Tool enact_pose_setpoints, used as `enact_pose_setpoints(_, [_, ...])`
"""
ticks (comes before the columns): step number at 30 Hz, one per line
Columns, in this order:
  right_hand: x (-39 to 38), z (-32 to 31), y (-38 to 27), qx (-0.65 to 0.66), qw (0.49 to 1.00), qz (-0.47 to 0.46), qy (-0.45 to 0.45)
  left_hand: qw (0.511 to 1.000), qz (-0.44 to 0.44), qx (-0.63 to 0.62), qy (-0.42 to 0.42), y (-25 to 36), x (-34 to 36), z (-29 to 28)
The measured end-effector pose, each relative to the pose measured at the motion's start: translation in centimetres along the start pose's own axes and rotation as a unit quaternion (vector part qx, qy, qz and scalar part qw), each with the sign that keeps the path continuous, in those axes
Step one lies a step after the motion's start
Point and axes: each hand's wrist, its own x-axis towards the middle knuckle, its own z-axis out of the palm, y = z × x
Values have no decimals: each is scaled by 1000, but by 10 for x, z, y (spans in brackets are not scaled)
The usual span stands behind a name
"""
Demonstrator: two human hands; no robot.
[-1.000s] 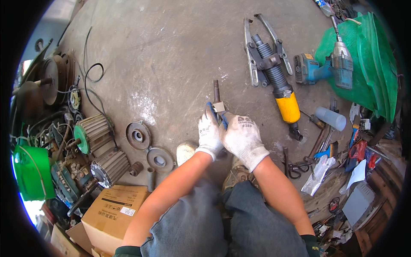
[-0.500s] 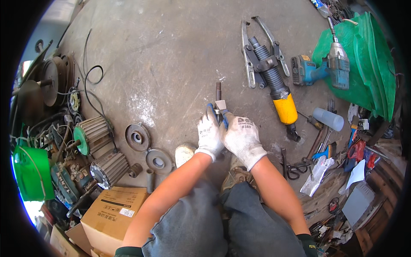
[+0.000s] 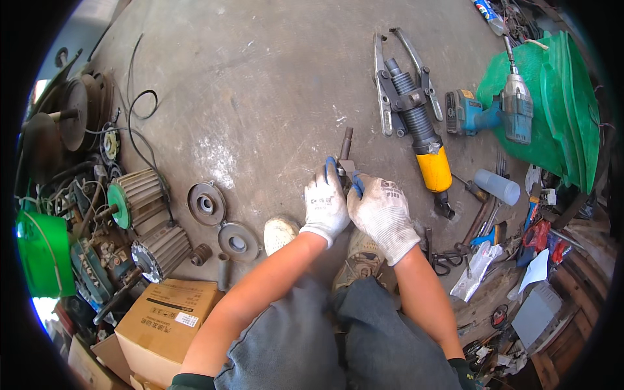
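Grey flr [image 3: 273, 97], slim dk-brown metal shaft [image 3: 347, 140], cyl. & dull, slightly aslant

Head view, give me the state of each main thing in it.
Left hand: gloved, closed on metal shaft
Right hand: gloved, curled, grip hidden
Metal shaft: held, tilted
Puller: lying on floor, gripping nothing
Cordless driver: lying down, battery attached
Translucent container: on its side

Looking steeply down from the person's head through a wide fisheye lens; facing the floor [image 3: 279, 97] beyond the knees [image 3: 283, 331]; hanging near above the gloved left hand [image 3: 326, 205] and right hand [image 3: 380, 211]; bending edges toward a dark round rim.
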Motion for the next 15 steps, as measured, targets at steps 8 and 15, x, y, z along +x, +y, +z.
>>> enact_pose_setpoints(8, [-3, 9, 21, -18, 999, 32, -12, 989, 44, -111, -87, -9, 11, -16])
enact_pose_setpoints(15, [3, 12, 53, -34, 999, 31, 5, 985, -61, -122, -107, 19, 2, 12])
